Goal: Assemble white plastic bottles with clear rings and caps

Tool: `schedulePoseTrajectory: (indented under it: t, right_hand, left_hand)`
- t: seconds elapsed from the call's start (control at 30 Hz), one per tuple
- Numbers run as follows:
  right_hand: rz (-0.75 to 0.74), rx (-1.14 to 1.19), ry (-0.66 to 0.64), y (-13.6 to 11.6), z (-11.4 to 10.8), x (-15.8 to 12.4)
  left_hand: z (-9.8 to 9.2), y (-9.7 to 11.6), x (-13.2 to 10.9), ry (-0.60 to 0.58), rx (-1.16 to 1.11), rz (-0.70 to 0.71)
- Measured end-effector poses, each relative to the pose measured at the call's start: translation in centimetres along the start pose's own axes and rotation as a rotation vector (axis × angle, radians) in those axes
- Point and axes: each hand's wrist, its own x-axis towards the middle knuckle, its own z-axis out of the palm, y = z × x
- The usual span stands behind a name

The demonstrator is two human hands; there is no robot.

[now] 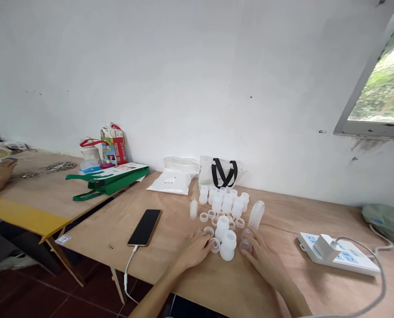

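Both hands are down on the plywood surface [170, 282], and the left grip [193, 250] has its fingers curled inward, tips right up against a white plastic ring [214, 245]. Pinched or only touched? I can't tell from here. The right grip [266, 260] is spread wide, fingertips just beside two clear round caps [245, 246]. Between the grips stands an upright white plastic bottle [228, 245], and the hands seem to be bracketing the pieces, keeping them close. Straight ahead of the grips is a cluster of white bottles [226, 204] and loose rings [239, 222], apparently gathered so everything sits within easy reach. A stack of clear cups [256, 214] leans just beyond the right grip. Out past the left grip lies a black phone [144, 227] on a charging cable [128, 276]; past the right grip, a white power strip [336, 254]. On the neighbouring surface [44, 190], there's a co-worker's hand [0, 172].
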Motion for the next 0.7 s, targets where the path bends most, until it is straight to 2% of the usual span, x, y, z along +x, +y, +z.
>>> schedulePoseTrajectory:
  t: [0.1,0.17,0.27,0.4,0.47,0.57,0.7]
  right_hand:
    - [0.006,-0.020,-0.130,0.7,-0.1,1.3]
    - [0.035,-0.019,-0.164,0.6,-0.4,1.9]
    - [0.050,0.018,-0.109,-0.7,-1.1,2.4]
    - [-0.003,0.189,0.013,-4.0,-2.5,2.3]
    - [-0.046,0.242,-0.020,-5.5,-2.7,2.2]
    - [-0.092,0.225,-0.109,-6.6,-2.1,2.1]
    - [-0.076,0.200,-0.096,-6.8,-0.1,2.2]
  left_hand:
    - [-0.4,0.0,0.6,-0.008,0.043,0.011]
    - [-0.4,0.0,0.8,0.007,0.053,0.013]
    - [-0.3,0.0,0.7,0.038,0.060,0.010]
    - [0.0,-0.5,0.3,0.097,-0.004,-0.018]
    - [0.2,-0.9,0.2,0.109,-0.054,-0.027]
    - [0.3,-1.4,0.2,0.109,-0.107,-0.023]
    - [0.1,-1.6,0.6,0.099,-0.120,-0.022]
